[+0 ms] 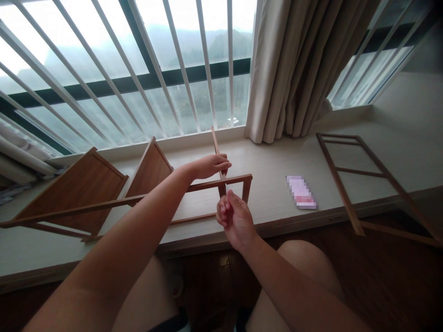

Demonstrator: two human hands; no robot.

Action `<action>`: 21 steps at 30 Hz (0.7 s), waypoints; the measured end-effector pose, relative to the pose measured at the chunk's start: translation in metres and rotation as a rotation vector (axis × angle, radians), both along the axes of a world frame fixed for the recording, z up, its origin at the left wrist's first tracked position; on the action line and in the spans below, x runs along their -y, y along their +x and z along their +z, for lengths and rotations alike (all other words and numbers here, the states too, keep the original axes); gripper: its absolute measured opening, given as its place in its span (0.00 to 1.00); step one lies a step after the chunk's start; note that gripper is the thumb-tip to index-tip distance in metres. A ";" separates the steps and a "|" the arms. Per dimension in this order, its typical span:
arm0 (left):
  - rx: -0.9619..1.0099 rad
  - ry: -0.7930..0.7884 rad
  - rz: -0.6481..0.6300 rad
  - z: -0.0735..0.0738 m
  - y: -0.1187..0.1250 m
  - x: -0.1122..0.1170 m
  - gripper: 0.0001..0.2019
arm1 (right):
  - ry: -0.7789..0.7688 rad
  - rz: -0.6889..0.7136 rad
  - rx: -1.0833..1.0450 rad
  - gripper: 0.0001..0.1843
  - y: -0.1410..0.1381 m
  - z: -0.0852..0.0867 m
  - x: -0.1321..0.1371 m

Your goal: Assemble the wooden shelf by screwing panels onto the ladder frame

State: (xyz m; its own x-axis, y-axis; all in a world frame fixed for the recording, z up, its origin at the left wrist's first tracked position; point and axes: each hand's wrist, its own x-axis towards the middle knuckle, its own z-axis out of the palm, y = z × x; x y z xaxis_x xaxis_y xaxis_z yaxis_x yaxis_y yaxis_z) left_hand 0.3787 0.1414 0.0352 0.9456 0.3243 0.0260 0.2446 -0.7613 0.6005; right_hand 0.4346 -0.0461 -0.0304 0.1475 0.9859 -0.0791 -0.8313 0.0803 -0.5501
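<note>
On the pale window ledge lies a partly joined wooden rack [114,203], a long frame with panels set across it. My left hand [212,166] reaches over the frame and is closed around a narrow wooden board [216,143] that stands across the frame's right end. Just below, my right hand [237,219] is closed in a pinch on a thin metal tool [226,186], its tip up against the frame rail [238,179]. The tool's lower part is hidden in my fingers, so its exact kind does not show.
Two wooden panels [74,189] stand tilted in the rack's left part. To the right, a phone-shaped pink item [301,191], blurred out, lies on the ledge [270,161]. A second wooden frame [362,171] leans over the ledge edge. Barred windows and a curtain [277,69] are behind.
</note>
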 end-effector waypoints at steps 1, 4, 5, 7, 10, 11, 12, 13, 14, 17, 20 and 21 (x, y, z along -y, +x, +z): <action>0.004 0.000 -0.001 0.000 0.000 0.000 0.25 | -0.003 0.007 0.000 0.23 0.001 0.000 0.000; 0.008 0.000 -0.002 0.000 0.000 0.000 0.24 | -0.012 0.037 -0.009 0.23 0.003 0.000 -0.001; 0.007 0.000 -0.004 0.000 -0.001 0.000 0.24 | -0.015 0.045 -0.015 0.23 0.003 0.001 -0.002; 0.004 -0.001 -0.006 0.001 -0.001 0.001 0.24 | -0.035 0.051 -0.015 0.25 0.004 -0.001 -0.003; -0.004 -0.003 -0.004 0.001 -0.002 0.001 0.24 | -0.119 -0.042 0.052 0.26 0.003 -0.008 -0.004; -0.006 -0.004 -0.004 0.001 -0.002 0.001 0.24 | -0.160 -0.110 0.080 0.25 0.003 -0.011 -0.005; -0.006 -0.004 -0.003 0.001 -0.002 0.001 0.24 | -0.202 -0.194 0.103 0.24 0.004 -0.013 -0.005; -0.006 -0.003 -0.002 0.001 -0.002 0.000 0.24 | -0.238 -0.286 0.116 0.23 0.006 -0.014 -0.005; -0.007 -0.001 -0.001 0.000 -0.002 0.000 0.24 | -0.260 -0.376 0.121 0.20 0.009 -0.013 -0.004; -0.013 0.010 0.002 -0.001 -0.002 -0.002 0.25 | -0.205 -0.568 0.136 0.14 0.027 0.006 -0.001; -0.021 0.014 0.005 -0.001 -0.003 -0.001 0.24 | -0.045 -0.581 0.216 0.12 0.056 0.033 0.009; -0.026 0.011 0.011 -0.001 -0.003 0.000 0.24 | -0.019 -0.571 0.269 0.13 0.067 0.037 0.014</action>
State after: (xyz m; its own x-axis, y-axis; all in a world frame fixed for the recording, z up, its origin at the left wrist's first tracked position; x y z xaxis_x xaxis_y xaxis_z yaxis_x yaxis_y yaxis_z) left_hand 0.3753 0.1416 0.0346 0.9424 0.3344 0.0052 0.2681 -0.7648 0.5858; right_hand 0.5020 -0.0605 0.0068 0.6674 0.7445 0.0174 -0.4926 0.4588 -0.7395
